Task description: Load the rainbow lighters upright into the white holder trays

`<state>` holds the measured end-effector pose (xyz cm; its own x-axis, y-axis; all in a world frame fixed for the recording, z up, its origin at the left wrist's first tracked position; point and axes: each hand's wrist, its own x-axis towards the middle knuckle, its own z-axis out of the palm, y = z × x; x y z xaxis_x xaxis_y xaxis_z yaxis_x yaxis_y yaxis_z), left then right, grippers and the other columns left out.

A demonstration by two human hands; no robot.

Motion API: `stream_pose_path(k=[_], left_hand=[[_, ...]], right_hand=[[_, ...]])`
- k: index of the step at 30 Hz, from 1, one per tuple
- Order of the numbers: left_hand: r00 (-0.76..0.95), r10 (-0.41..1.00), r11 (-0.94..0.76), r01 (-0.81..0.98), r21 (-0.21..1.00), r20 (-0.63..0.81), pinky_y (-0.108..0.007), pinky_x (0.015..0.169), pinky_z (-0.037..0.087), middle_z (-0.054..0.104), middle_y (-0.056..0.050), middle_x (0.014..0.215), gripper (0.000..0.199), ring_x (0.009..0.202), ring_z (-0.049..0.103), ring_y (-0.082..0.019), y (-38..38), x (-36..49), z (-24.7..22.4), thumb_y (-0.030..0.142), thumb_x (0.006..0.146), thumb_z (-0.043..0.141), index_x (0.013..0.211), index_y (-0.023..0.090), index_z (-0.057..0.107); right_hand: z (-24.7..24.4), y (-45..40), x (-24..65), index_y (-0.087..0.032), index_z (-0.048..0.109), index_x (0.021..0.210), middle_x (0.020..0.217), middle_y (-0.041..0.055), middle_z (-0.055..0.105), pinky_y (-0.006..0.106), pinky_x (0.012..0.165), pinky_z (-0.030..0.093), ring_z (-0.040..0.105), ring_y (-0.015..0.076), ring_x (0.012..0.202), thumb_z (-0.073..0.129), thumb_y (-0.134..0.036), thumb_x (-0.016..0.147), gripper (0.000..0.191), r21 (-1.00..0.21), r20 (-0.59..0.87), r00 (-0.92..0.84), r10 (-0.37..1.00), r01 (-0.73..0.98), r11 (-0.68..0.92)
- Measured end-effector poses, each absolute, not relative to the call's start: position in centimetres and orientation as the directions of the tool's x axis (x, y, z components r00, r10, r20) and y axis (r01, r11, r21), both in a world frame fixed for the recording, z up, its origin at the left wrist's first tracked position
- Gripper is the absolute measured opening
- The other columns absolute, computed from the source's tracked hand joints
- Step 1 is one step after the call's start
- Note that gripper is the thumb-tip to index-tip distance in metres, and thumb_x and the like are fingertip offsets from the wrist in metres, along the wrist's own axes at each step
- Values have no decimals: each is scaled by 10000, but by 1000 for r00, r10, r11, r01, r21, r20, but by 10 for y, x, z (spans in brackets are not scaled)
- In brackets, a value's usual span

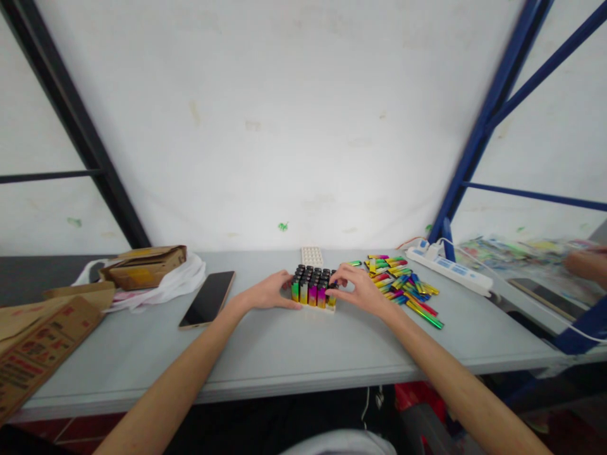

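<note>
Several lighters (312, 292) with black tops and shiny rainbow-coloured bodies stand upright, packed in rows in a white tray (331, 309) on the table. My left hand (272, 292) curls round the left end of this tray, its thumb at the front lower corner. At the right front corner, my right hand (356, 289) pinches the top of a lighter with thumb and forefinger; its fingers partly cover that end of the rows. To the right lies a loose heap of shiny coloured metal sleeves (403, 284). Behind the lighters is another white tray (312, 256) with a grid of holes.
A phone (207, 299) lies left of my hands. Farther left are cardboard boxes (52, 328) and a white plastic bag (165, 287). A power strip (450, 270) with plugs sits at the right, by a blue metal post (484, 126). Another person's hand (588, 264) shows at the far right.
</note>
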<state>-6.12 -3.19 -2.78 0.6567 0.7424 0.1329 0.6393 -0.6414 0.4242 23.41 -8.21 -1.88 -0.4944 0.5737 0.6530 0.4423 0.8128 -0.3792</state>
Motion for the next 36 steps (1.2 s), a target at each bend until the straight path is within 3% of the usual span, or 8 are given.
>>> stream_pose_path(k=[5, 9, 12, 18, 22, 25, 29, 36], left_hand=[[650, 746, -640, 642, 423, 142, -351, 824, 511, 638, -57, 1001, 640, 915, 619, -280, -33, -61, -27, 687, 694, 781, 1065, 175, 684], [657, 742, -644, 640, 420, 136, -349, 842, 511, 639, -54, 1015, 643, 930, 619, -283, -33, -61, -26, 695, 707, 769, 1087, 183, 687], [662, 738, -646, 638, 418, 132, -355, 864, 509, 635, -64, 1029, 644, 957, 616, -290, -32, -62, -26, 694, 720, 761, 1096, 176, 686], [661, 743, -631, 636, 445, 107, -370, 878, 509, 637, -84, 1068, 675, 975, 609, -292, -32, -61, -26, 691, 713, 764, 1126, 166, 666], [654, 749, -622, 637, 455, 109, -371, 874, 508, 640, -85, 1066, 685, 983, 611, -297, -32, -61, -26, 696, 703, 767, 1120, 163, 666], [672, 729, -648, 615, 448, 131, -364, 881, 500, 642, -73, 1042, 651, 984, 609, -292, -30, -62, -27, 691, 718, 762, 1110, 177, 682], [676, 722, -659, 610, 439, 145, -353, 860, 502, 644, -73, 1034, 666, 966, 614, -292, -28, -64, -30, 706, 711, 763, 1099, 172, 686], [673, 728, -653, 621, 434, 134, -353, 857, 503, 625, -70, 1021, 644, 955, 612, -288, -30, -63, -28, 694, 730, 762, 1105, 177, 681]], right_hand=[[-20, -69, 252, -191, 654, 1123, 949, 70, 648, 335, 815, 512, 618, 208, 871, 514, -370, 1035, 245, -374, 675, -356, 646, 590, 716], [-37, -47, 281, -137, 634, 1270, 1274, 186, 644, 478, 1081, 419, 572, 310, 1205, 445, -226, 1021, 325, -101, 557, -365, 746, 862, 497], [-50, -35, 291, -117, 584, 1371, 1447, 201, 562, 470, 1141, 363, 511, 310, 1337, 477, -217, 1013, 387, 15, 384, -375, 844, 916, 400], [-46, -27, 285, -151, 698, 1015, 1150, 160, 704, 368, 971, 472, 675, 254, 1049, 555, -262, 1004, 181, -16, 301, -366, 881, 921, 388], [-41, -32, 286, -176, 645, 957, 994, 133, 729, 368, 861, 491, 688, 247, 904, 604, -262, 976, 97, -150, 438, -343, 831, 884, 444], [-37, -39, 283, -190, 570, 1066, 857, 66, 732, 333, 733, 486, 664, 199, 710, 527, -355, 1016, 178, -479, 463, -236, 854, 744, 466], [-27, -48, 270, -212, 529, 1092, 662, -48, 630, 259, 554, 417, 528, 133, 517, 616, -579, 922, 415, -842, 407, -158, 900, 316, 437], [-15, -56, 258, -175, 664, 851, 707, -11, 603, 267, 641, 443, 518, 131, 647, 754, -604, 792, 442, -888, 444, -27, 896, 121, 444]])
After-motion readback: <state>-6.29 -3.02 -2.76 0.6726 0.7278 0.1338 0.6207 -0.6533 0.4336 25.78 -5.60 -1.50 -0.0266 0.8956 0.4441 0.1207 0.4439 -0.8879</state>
